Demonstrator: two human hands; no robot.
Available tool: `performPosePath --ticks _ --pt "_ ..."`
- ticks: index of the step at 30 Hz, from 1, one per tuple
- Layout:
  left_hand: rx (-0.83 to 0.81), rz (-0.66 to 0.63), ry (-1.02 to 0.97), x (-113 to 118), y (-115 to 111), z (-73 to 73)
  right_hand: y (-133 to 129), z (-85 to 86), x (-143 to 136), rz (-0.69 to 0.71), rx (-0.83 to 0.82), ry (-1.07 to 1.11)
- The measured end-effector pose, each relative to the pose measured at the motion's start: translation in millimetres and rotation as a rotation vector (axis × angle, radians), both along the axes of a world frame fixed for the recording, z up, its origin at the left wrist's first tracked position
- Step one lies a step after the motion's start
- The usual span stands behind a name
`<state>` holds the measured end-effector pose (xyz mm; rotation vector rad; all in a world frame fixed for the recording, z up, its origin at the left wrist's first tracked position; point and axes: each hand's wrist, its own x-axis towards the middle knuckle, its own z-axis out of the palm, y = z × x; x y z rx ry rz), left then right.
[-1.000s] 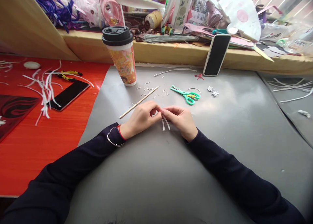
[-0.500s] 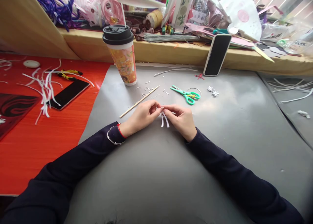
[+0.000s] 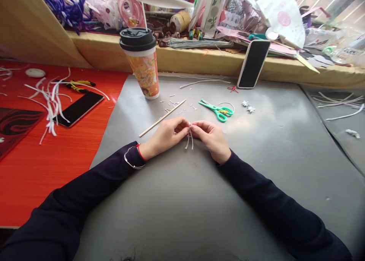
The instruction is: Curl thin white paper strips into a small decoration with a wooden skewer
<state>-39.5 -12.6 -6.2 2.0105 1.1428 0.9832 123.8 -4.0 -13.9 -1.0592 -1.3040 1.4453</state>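
Note:
A small knotted piece of white cord point(image 3: 190, 135) is pinched between both hands, its two loose ends hanging down toward me. My left hand point(image 3: 165, 135) holds it from the left with thumb and forefinger. From the right, my right hand point(image 3: 211, 137) grips the same piece, the fingertips of both hands nearly touching. The knot itself is mostly covered by the fingers. Just beyond the hands lie a wooden stick point(image 3: 162, 118), green scissors point(image 3: 218, 109) and small white cord scraps point(image 3: 172, 108). Two little white knotted flowers point(image 3: 248, 106) rest farther right.
A tall paper cup point(image 3: 143, 71) stands at the back left of the grey mat point(image 3: 159, 200). A phone point(image 3: 253, 64) leans against the ledge. Left, on the red surface point(image 3: 25, 185), are white cords point(image 3: 54, 105), another phone point(image 3: 79, 108) and pliers point(image 3: 78, 85). Craft supplies crowd the ledge.
The hanging cord ends have swung slightly left and look narrower. Both hands have shifted a little, still pinching the piece.

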Motion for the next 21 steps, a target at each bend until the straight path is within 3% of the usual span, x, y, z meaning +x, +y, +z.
performPosePath --ticks 12,21 --pt "0.398 0.101 0.269 -1.1 -2.6 -6.7 -1.8 -0.2 -0.2 0.021 0.003 -0.058" --pt "0.403 0.127 0.331 -2.7 -3.1 -8.0 -1.1 -1.8 1.5 0.057 0.143 -0.201"
